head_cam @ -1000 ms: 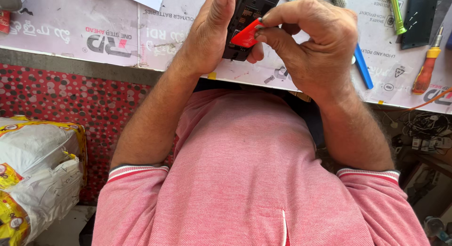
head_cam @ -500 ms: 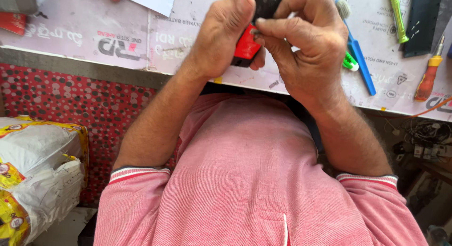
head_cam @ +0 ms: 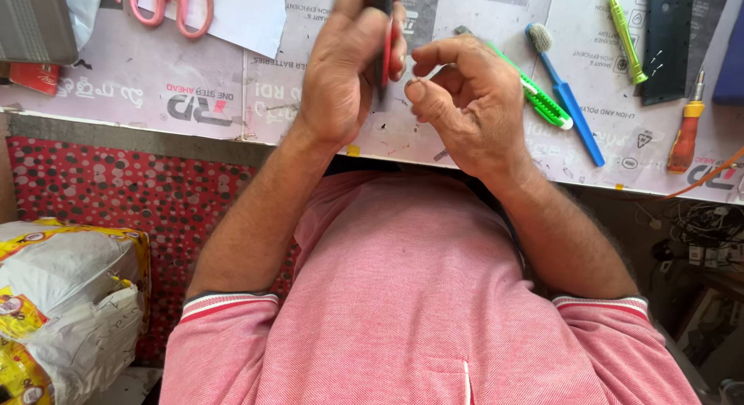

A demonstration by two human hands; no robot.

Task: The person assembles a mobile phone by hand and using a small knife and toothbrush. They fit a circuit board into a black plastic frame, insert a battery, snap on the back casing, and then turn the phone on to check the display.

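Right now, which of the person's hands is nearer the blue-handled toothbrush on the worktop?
Right. The right hand hovers just beside the blue-handled toothbrush, with a green utility knife between them; the left hand is farther off, holding a slim dark-and-red object.

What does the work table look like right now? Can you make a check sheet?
Surface: table covered with printed paper sheets.
Job's things: thin black and red object, seen edge-on, too blurred to identify.
Clutter: pink scissors, green utility knife, blue toothbrush, green pen tool, orange screwdriver.
Hands: left hand grips the object; right hand curled beside it, holding nothing.
Cables: orange wire at table edge.
Surroundings: red dotted panel, yellow-white sacks.
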